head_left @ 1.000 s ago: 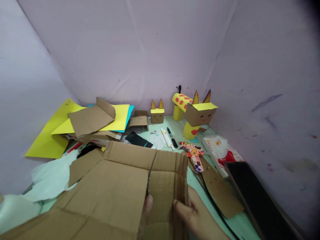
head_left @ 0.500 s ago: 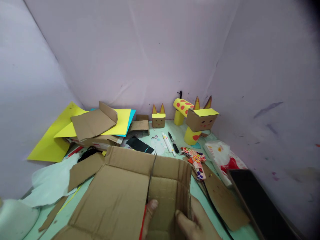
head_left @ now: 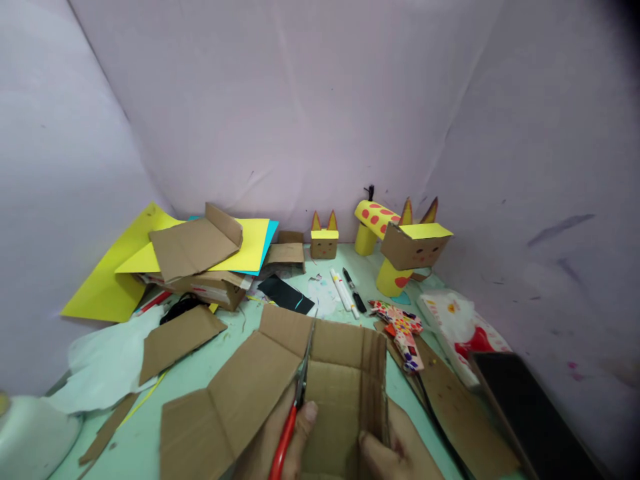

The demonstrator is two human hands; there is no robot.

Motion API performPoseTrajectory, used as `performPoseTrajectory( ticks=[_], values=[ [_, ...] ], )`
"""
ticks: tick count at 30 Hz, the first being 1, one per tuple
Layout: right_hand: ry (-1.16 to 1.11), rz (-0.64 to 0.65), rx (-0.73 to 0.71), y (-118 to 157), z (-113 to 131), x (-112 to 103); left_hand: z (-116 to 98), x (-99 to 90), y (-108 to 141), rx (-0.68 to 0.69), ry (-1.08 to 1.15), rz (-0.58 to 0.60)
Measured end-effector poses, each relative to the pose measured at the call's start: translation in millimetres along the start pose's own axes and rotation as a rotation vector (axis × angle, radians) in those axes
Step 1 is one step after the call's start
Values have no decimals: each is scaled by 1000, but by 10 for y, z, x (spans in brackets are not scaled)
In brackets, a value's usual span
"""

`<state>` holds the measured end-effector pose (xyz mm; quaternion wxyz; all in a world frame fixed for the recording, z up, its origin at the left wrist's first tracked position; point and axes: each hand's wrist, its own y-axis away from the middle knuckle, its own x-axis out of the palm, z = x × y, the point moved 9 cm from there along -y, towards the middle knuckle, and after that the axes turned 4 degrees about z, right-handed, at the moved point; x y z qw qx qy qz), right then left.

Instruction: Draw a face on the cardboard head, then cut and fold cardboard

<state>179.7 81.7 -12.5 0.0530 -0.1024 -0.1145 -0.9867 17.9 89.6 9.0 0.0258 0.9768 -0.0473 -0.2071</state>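
At the bottom centre my left hand (head_left: 295, 430) is closed round the red-handled scissors (head_left: 284, 443). Their dark blades point up and away, set in a slit of a creased brown cardboard piece (head_left: 335, 393). Left of the blades, a cardboard flap (head_left: 240, 380) leans out to the left, over part of my left hand. My right hand (head_left: 395, 450) pinches the right edge of the cardboard, thumb on the near face. The lower parts of both hands are cut off by the frame.
Left stand yellow sheets (head_left: 105, 287) and stacked cardboard (head_left: 195, 247). Behind lie white markers (head_left: 344, 293) and a black pen (head_left: 354, 290), near a small cardboard cat head (head_left: 324, 247) and a yellow spotted animal figure (head_left: 393, 277). A patterned glue gun (head_left: 400, 327) and a dark phone-like slab (head_left: 530, 407) are right.
The cardboard left of the slit has swung away from the right part, baring more of the scissors and my left hand. The view has shifted slightly left.
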Motion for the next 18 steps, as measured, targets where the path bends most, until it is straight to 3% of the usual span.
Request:
performPoseTrajectory(
  ticks=[6, 10, 18],
  values=[
    [-157, 112, 3, -56, 127, 140, -81, 51, -99, -106, -51, -5],
    [-148, 51, 43, -60, 90, 83, -195, 172, -171, -14, 45, 127],
    [-207, -27, -14, -45, 80, 41, -186, 129, -220, -30, -98, 156]
  ],
)
